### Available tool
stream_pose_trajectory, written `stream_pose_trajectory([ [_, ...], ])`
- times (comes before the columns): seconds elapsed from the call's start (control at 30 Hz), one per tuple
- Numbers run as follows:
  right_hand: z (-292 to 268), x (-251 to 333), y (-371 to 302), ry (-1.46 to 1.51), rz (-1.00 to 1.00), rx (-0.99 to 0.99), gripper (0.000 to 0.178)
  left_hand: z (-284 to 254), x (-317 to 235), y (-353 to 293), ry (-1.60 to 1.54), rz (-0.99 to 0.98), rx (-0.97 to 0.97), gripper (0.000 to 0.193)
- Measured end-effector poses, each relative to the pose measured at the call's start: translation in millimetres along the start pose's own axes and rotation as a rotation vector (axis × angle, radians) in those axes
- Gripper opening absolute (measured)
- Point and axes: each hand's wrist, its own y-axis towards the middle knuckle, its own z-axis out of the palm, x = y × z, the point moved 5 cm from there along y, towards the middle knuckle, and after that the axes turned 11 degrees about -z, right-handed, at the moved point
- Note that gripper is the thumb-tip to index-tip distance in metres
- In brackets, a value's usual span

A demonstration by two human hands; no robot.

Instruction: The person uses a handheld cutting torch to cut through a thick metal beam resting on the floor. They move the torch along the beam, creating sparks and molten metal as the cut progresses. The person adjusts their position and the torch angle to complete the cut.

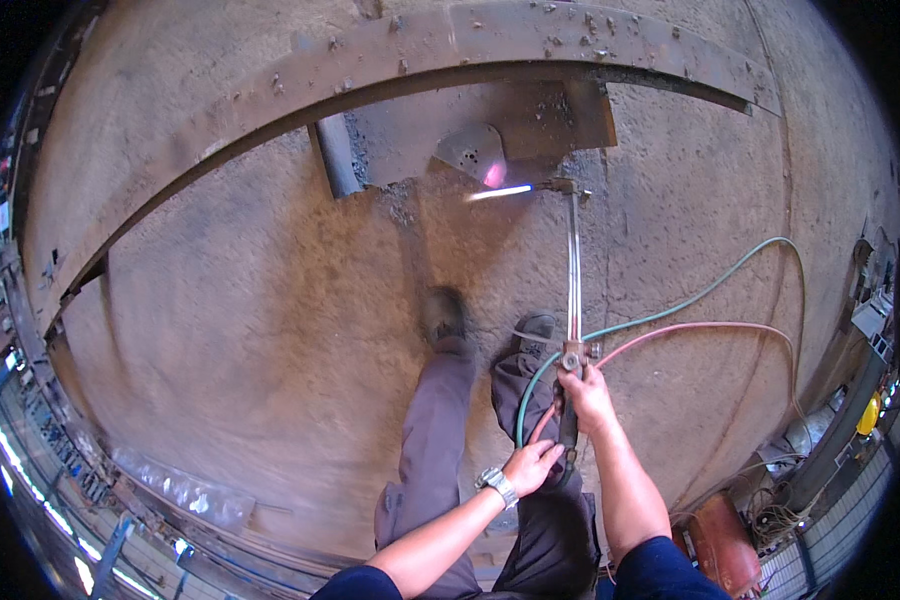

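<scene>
My right hand (pixel 590 400) is wrapped round the handle of a gas cutting torch (pixel 573 265), just below its valve body. My left hand (pixel 535 466), with a metal watch at the wrist, is closed at the handle's lower end, where the hoses join; its fingertips are partly hidden. The torch's long tubes point away from me, and its head turns left. A bright blue-white flame (pixel 500 193) burns from the tip, beside a steel plate piece (pixel 473 150) with small holes. One spot on that piece's near edge glows pink.
A long curved steel beam (pixel 450 40) crosses the far floor, strewn with slag bits. Under it lies a steel channel (pixel 400 130). Green (pixel 690 292) and red hoses (pixel 710 325) loop to the right. A red tank-like object (pixel 725 545) stands at the lower right.
</scene>
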Motion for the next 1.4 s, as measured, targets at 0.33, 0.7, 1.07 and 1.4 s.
stream_pose_trajectory([
  [0.33,9,44,52,-0.124,0.1,0.216,0.014,27,-27,54,-0.243,0.004,-0.125,0.041],
  [0.7,1,83,4,-0.345,-0.031,0.322,0.02,54,-36,2,-0.23,0.122,-0.093,0.037],
  [1.07,25,110,-32,-0.299,0.079,0.276,0.015,51,-42,-31,-0.297,0.12,-0.053,0.042],
  [1.4,70,140,47,-0.254,-0.106,0.278,0.014,-28,-82,3,-0.263,0.13,-0.316,0.034],
])
